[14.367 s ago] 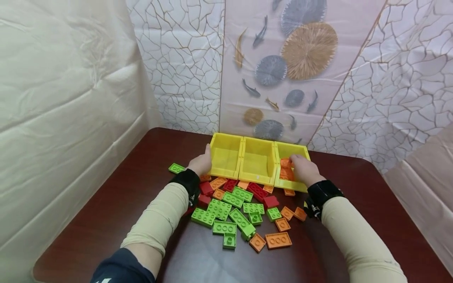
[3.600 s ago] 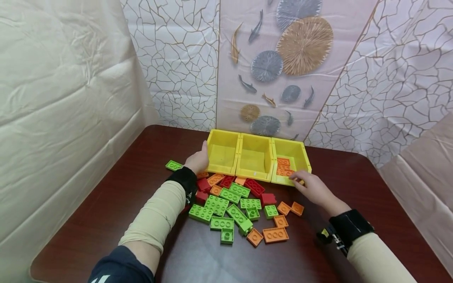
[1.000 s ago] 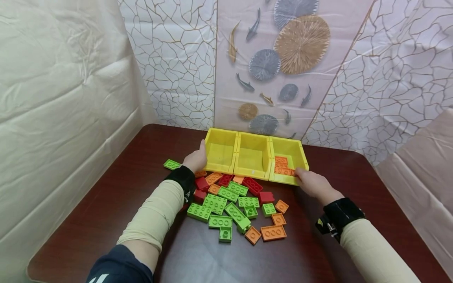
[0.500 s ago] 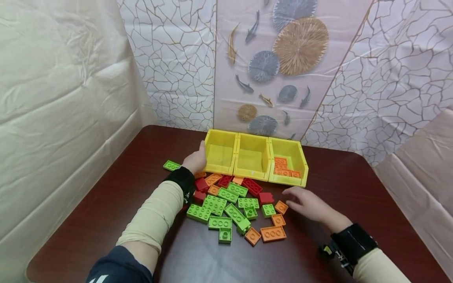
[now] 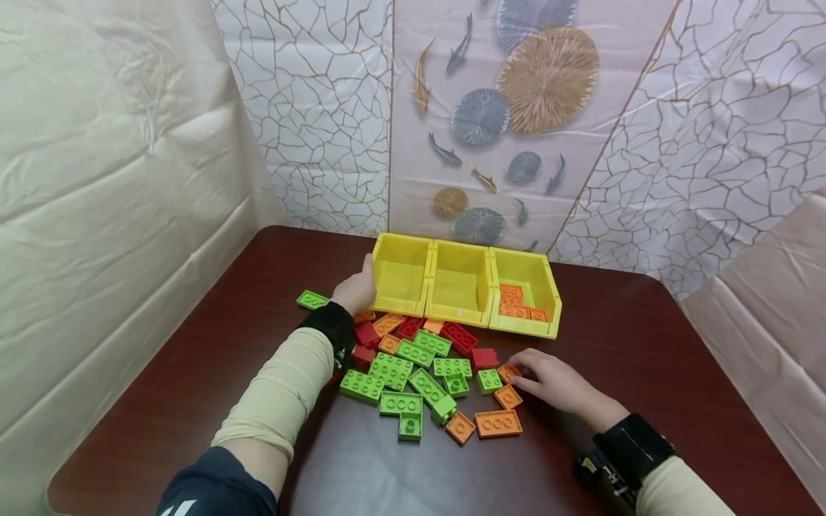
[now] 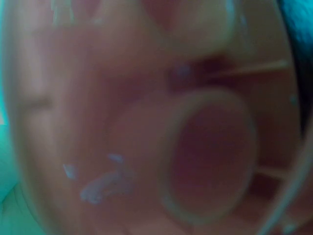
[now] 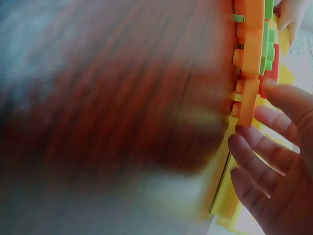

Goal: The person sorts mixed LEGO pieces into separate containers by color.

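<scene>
A yellow three-compartment bin [image 5: 428,276] stands toward the back of the table. My left hand [image 5: 355,289] holds its left end, thumb up along the outer wall; the other fingers are hidden. Before the bin's right end, my right hand [image 5: 553,381] has thumb and fingers around a small orange brick [image 5: 508,373] at the right edge of the brick pile. In the right wrist view, this orange brick [image 7: 248,103] lies between thumb and fingertips. Several orange bricks [image 5: 518,310] lie in the right compartment. The left wrist view is blurred.
Green bricks [image 5: 391,370] fill the pile's middle, with red bricks [image 5: 484,357] among them. More orange bricks [image 5: 498,423] lie at the near right. A green brick [image 5: 312,299] sits apart, left of my left hand. The table [image 5: 387,480] is dark brown.
My right hand let an orange brick go in the right compartment, then came back to the pile and reached another orange brick. More orange bricks are in that compartment. My left hand stayed put.
</scene>
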{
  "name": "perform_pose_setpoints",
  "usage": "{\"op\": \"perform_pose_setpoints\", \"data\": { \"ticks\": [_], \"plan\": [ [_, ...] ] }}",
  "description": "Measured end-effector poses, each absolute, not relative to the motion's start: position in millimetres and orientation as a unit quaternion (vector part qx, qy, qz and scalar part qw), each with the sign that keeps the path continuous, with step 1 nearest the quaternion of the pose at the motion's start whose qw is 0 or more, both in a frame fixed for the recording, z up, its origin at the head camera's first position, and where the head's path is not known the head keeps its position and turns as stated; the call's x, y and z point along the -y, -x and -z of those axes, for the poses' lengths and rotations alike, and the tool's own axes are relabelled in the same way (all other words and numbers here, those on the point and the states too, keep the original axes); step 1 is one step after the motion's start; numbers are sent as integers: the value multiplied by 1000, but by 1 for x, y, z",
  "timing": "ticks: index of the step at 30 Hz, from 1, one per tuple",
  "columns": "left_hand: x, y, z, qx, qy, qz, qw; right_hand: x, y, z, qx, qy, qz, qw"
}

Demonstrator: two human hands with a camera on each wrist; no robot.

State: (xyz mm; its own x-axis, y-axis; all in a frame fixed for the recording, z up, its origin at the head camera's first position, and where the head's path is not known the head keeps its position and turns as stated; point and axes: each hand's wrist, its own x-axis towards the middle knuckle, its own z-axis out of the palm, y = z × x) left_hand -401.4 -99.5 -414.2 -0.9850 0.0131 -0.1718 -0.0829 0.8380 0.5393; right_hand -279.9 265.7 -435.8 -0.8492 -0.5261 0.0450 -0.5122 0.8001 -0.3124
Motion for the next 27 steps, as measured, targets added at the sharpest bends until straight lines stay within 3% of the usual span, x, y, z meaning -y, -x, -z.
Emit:
{"op": "perform_pose_setpoints", "data": {
  "ticks": [13,27],
  "plan": [
    [100,407,418,-958,5,-275,82,-255,290,430,-969,215,115,25],
    [102,407,422,-939,60,-326,90,-265,320,399,-969,199,142,-39]
  ]
}}
